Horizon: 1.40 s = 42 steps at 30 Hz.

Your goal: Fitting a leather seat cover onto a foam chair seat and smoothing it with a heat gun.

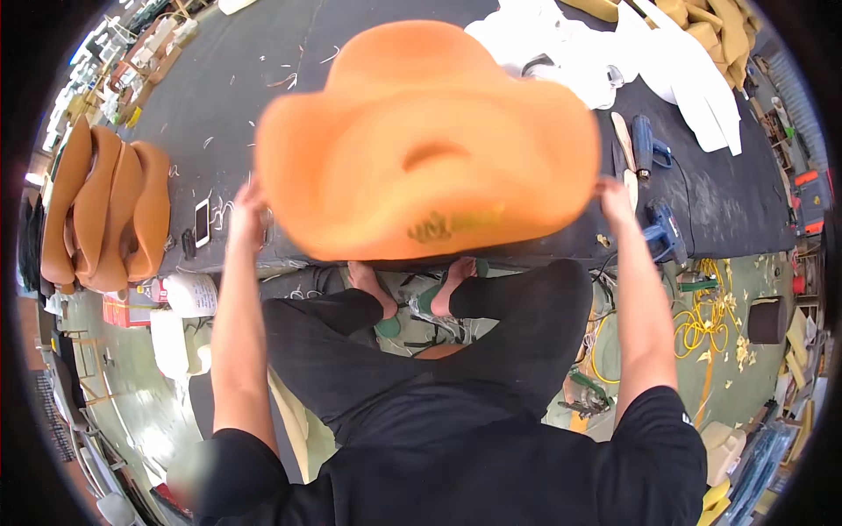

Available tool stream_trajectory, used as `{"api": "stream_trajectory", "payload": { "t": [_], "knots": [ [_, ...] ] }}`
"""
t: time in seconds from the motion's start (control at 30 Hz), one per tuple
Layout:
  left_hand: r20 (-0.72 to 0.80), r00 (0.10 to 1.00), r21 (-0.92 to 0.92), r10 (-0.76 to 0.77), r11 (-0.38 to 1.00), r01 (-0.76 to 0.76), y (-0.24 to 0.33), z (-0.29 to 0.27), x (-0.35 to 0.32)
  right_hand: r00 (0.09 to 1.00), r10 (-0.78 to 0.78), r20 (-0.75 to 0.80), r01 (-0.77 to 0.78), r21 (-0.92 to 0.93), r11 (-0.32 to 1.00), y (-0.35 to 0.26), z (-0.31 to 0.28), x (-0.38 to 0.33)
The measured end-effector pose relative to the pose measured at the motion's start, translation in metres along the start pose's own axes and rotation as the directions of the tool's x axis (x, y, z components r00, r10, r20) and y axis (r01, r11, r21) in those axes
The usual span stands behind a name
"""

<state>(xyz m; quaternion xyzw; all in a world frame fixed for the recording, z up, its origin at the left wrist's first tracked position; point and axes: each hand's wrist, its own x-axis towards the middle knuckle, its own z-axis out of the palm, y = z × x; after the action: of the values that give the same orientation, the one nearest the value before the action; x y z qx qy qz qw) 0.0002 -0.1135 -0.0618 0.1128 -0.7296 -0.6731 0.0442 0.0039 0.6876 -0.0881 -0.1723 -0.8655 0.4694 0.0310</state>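
Note:
A large moulded orange foam cushion (351, 175), somewhat blurred, is held up over the dark worktable (219, 105). It has a rounded lobe at the far end, a curved slot in the middle and dark marks near its close edge. My left hand (248, 215) is closed on its left edge, fingers partly hidden behind the foam. On the opposite edge my right hand (617, 200) grips it the same way. Close to my right hand lie a long pale-handled tool (624, 140) and a blue heat gun (664, 230).
Several brown-orange foam cushions (105, 210) stand stacked at the left, near a phone (203, 222). White fabric (561, 53) covers the far right, beside yellowish foam pieces (710, 35). Another blue heat gun (643, 145) lies right. A yellow hose (697, 329) coils on the floor.

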Motion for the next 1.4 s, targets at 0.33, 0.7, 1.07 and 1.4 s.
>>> {"api": "stream_trajectory", "payload": {
  "t": [0.33,0.7,1.07,1.4],
  "knots": [
    [-0.141,0.700,-0.325,-0.701,0.700,0.636,-0.085,0.171,-0.166,0.972,0.029,-0.232,-0.056,-0.109,0.993,0.008,0.079,-0.124],
    [-0.014,0.665,-0.464,-0.747,0.594,0.657,-0.120,0.195,-0.144,0.952,-0.053,-0.302,0.025,-0.095,0.995,-0.034,0.157,-0.115],
    [-0.035,0.650,-0.466,-0.759,0.588,0.661,-0.114,0.210,-0.154,0.940,-0.081,-0.332,0.069,-0.048,0.996,-0.032,0.156,-0.108],
    [-0.099,0.713,-0.441,-0.694,0.673,0.593,-0.105,0.222,-0.162,0.929,-0.117,-0.350,0.095,-0.079,0.992,-0.023,0.162,-0.112]
  ]
}}
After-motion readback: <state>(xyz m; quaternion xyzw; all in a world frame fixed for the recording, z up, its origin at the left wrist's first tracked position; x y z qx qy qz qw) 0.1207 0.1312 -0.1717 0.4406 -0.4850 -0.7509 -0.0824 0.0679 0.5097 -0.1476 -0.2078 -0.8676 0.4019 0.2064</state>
